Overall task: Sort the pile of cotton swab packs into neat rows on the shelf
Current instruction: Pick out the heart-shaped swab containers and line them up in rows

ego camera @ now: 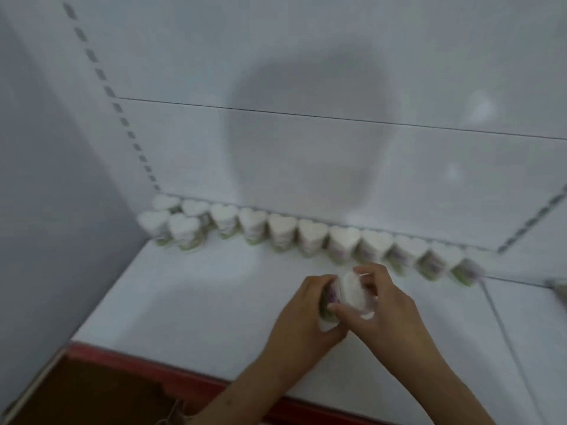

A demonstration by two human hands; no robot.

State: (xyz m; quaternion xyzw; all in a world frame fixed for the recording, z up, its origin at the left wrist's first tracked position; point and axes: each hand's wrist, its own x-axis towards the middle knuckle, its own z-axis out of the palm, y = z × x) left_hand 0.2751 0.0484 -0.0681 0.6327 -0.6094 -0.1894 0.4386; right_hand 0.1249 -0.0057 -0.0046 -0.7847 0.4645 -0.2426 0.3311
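Hands together: left hand (302,314) and right hand (388,305) grip one swab pack (349,291); row of packs (313,236) at 12 o'clock on shelf (190,289).

White shelf (214,289), heart-shaped packs (282,230) rowed

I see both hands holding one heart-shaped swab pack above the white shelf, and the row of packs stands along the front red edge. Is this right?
Not quite. In the head view the row of packs stands along the back wall of the shelf, not along the red front edge. The rest holds: the left hand and the right hand both hold one heart-shaped swab pack above the white shelf.
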